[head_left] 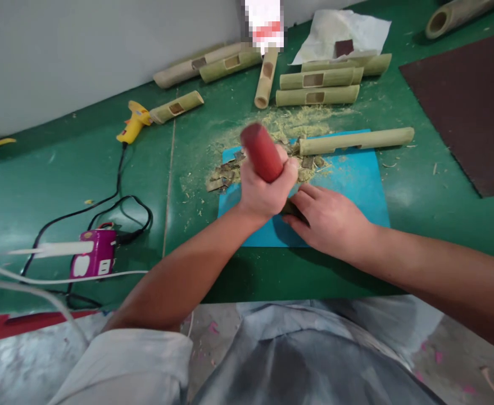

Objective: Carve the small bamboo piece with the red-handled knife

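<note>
My left hand point(263, 191) is closed in a fist around a red tool handle point(261, 151) that points up and away; the tool's working end is hidden below the fist. My right hand point(329, 219) lies beside it on the blue mat point(356, 185), fingers pressed on a dark piece point(292, 209) that is mostly hidden under both hands. A long bamboo tube point(356, 140) lies across the far edge of the mat. Chips and sawdust point(225, 174) are heaped at the mat's far left corner.
Several cut bamboo tubes point(318, 87) with rectangular windows lie at the back of the green table point(82, 169). A yellow glue gun point(132, 124), black cable and purple power strip point(93, 260) sit at left. A brown sheet point(470, 107) lies at right, white paper point(343, 31) behind.
</note>
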Demonstrator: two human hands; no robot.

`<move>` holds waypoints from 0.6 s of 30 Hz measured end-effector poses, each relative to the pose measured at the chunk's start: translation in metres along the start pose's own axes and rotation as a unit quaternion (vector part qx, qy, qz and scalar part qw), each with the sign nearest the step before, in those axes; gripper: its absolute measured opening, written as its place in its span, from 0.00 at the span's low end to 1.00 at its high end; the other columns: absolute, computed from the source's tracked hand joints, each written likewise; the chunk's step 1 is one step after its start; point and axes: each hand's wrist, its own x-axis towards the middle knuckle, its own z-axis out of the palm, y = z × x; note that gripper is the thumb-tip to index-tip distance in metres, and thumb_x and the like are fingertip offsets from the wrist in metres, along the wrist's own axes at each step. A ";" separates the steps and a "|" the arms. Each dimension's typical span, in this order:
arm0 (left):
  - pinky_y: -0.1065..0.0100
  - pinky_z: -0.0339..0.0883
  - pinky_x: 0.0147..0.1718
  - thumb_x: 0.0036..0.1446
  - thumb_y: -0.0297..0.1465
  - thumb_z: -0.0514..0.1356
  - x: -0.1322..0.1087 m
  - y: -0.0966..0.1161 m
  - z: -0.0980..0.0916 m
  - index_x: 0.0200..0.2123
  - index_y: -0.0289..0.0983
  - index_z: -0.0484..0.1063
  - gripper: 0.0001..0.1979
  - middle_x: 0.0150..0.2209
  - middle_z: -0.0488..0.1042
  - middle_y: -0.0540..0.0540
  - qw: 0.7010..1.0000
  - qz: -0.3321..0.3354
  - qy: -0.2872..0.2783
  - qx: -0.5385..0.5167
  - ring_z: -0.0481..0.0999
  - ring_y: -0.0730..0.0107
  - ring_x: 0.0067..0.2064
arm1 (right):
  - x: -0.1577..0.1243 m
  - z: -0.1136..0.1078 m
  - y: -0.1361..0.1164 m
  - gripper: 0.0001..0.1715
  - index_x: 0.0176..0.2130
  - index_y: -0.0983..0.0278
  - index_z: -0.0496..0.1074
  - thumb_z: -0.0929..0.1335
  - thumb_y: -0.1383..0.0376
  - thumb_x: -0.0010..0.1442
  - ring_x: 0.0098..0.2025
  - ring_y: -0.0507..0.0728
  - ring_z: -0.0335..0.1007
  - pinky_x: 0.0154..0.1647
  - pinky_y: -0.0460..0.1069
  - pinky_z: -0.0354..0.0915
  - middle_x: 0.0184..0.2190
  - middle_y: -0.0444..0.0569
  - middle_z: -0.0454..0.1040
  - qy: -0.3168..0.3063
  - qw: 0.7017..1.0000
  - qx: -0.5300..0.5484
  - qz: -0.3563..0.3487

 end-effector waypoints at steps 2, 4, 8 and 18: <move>0.67 0.61 0.23 0.63 0.40 0.70 -0.001 0.002 0.000 0.19 0.40 0.59 0.27 0.18 0.59 0.56 0.999 -0.039 0.031 -0.004 0.59 0.77 0.21 | 0.000 0.000 0.002 0.07 0.41 0.66 0.79 0.69 0.66 0.70 0.40 0.60 0.74 0.38 0.53 0.64 0.39 0.55 0.80 0.009 1.000 -0.006 0.003; 0.67 0.61 0.23 0.64 0.43 0.69 -0.001 0.003 0.001 0.18 0.40 0.60 0.29 0.17 0.60 0.55 0.998 -0.050 0.049 -0.008 0.60 0.77 0.21 | 0.000 0.000 0.003 0.07 0.40 0.66 0.79 0.70 0.66 0.69 0.40 0.60 0.74 0.38 0.52 0.63 0.38 0.55 0.79 0.015 1.000 -0.014 0.007; 0.66 0.65 0.25 0.66 0.52 0.67 0.003 0.002 0.004 0.20 0.40 0.66 0.30 0.19 0.65 0.54 0.997 -0.052 0.052 -0.019 0.65 0.77 0.22 | 0.000 -0.001 0.003 0.07 0.42 0.67 0.80 0.70 0.66 0.68 0.40 0.61 0.74 0.37 0.52 0.62 0.39 0.55 0.80 0.011 0.999 -0.029 0.014; 0.64 0.72 0.31 0.66 0.51 0.69 0.002 0.004 0.002 0.24 0.40 0.69 0.27 0.24 0.70 0.54 1.000 -0.023 0.010 0.009 0.71 0.74 0.27 | -0.003 -0.003 0.001 0.11 0.41 0.66 0.80 0.69 0.62 0.68 0.39 0.62 0.74 0.37 0.54 0.62 0.37 0.56 0.80 0.027 0.999 -0.035 0.017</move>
